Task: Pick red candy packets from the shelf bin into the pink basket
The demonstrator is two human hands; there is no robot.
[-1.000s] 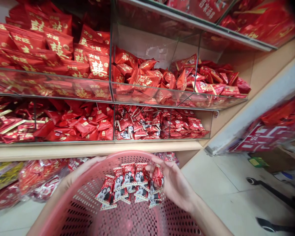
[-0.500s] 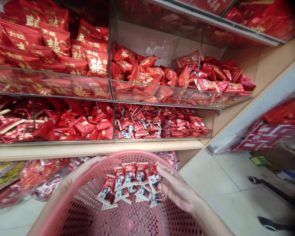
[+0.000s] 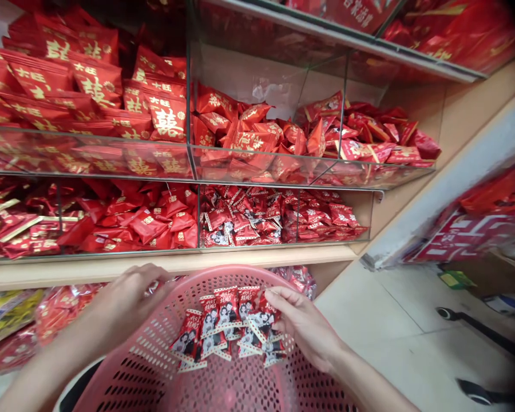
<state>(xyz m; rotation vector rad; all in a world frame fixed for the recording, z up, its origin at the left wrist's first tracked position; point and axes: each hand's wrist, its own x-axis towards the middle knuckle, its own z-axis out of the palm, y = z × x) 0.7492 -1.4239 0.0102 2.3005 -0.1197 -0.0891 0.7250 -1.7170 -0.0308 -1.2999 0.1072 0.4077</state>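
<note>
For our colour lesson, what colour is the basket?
The basket is pink, clearest in the head view.

"Where do the packets (image 3: 226, 309) lie?"
"In the basket (image 3: 217, 384), toward its far side."
"And behind the basket?"
"Shelves (image 3: 77, 269) with filled compartments (image 3: 240, 68); bags (image 3: 64, 312) lie beneath, mostly left, and floor (image 3: 381, 337) spreads to the right."
</note>
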